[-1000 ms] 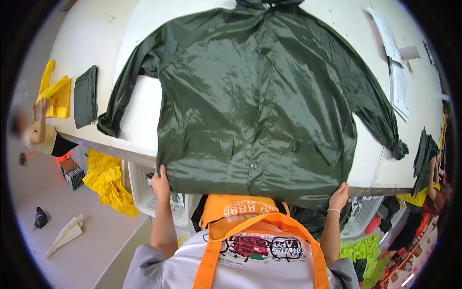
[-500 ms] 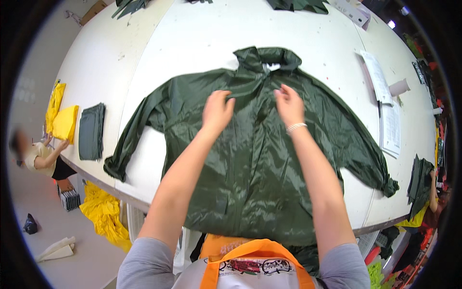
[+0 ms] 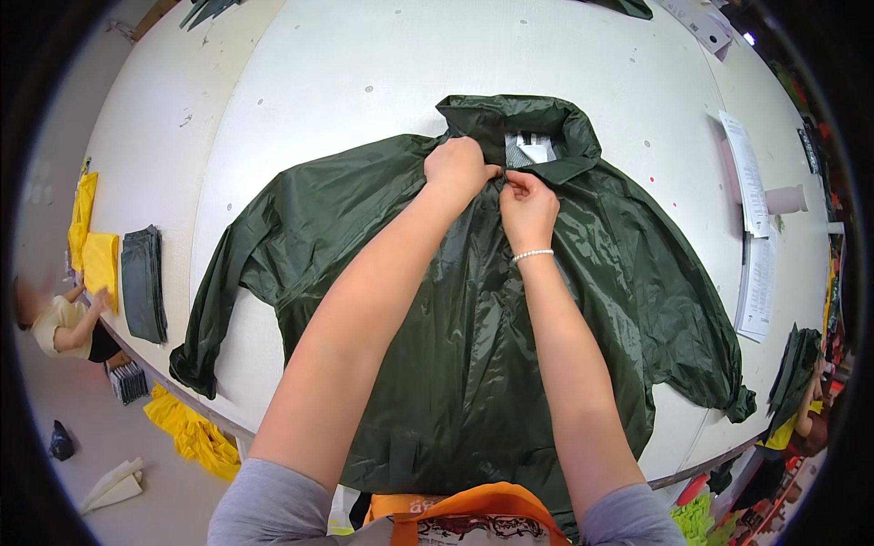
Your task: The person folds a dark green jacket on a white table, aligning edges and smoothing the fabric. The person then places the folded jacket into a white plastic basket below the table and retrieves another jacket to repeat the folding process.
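Note:
A dark green rain jacket [image 3: 382,400] lies spread on the white table, its collar [image 3: 510,109] pointing away from me and its sleeves out to both sides. Inside the neck shows a white label [image 3: 528,147]. My left hand [image 3: 458,168] is closed at the top of the front opening, just below the collar, gripping the jacket's edge. Close beside it, my right hand [image 3: 530,209] pinches the front edge at the same spot, thumb and finger together. Whatever small fastening lies between the fingertips is hidden.
On the white table [image 3: 309,64], folded yellow garments [image 3: 100,273] and a dark folded stack [image 3: 144,284] lie at the left, near another person [image 3: 68,323]. Papers [image 3: 754,273] and a pale roll [image 3: 787,199] are at the right. Yellow fabric [image 3: 191,432] hangs below the left edge.
Both hands have moved up and together from above the chest to the neck opening and closed on the jacket's front edges. The view has shifted a little.

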`<state>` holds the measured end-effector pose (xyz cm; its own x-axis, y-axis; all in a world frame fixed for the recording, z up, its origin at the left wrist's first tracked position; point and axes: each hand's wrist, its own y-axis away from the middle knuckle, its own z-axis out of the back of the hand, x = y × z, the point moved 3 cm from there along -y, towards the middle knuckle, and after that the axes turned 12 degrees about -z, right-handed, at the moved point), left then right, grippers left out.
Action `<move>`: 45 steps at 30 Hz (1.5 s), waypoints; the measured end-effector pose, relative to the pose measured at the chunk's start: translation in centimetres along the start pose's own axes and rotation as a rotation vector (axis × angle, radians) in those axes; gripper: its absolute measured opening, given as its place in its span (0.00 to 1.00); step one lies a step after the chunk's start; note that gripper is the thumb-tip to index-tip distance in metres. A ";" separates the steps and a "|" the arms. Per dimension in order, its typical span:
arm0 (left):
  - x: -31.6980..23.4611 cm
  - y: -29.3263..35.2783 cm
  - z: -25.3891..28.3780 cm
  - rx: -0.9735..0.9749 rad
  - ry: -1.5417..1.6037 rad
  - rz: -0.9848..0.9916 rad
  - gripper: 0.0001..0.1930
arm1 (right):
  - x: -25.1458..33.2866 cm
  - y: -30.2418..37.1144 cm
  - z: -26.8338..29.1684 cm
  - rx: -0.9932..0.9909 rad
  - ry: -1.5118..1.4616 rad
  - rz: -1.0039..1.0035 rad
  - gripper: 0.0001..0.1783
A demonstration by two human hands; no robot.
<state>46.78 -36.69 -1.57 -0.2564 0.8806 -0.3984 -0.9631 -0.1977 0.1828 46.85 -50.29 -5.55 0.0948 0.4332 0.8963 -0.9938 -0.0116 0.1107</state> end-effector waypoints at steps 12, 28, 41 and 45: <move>2.4 -0.2 -3.2 0.155 0.963 -0.152 0.12 | 0.1 -1.2 -0.2 0.107 -0.123 -0.198 0.10; 0.2 4.3 -3.7 -0.405 0.497 -0.212 0.15 | 1.0 6.6 1.0 0.019 0.447 0.323 0.32; 0.6 16.2 -6.2 0.129 0.559 -0.108 0.18 | -2.6 15.3 5.5 0.087 0.086 -0.020 0.07; 0.7 16.9 -6.5 0.258 1.025 -0.050 0.16 | -3.0 15.1 5.0 0.141 0.001 -0.085 0.07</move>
<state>29.77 -42.19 -4.62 -0.2798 0.0767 -0.9570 -0.9586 0.0323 0.2828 31.87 -56.27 -4.44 0.1782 0.4392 0.8805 -0.9640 -0.1013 0.2457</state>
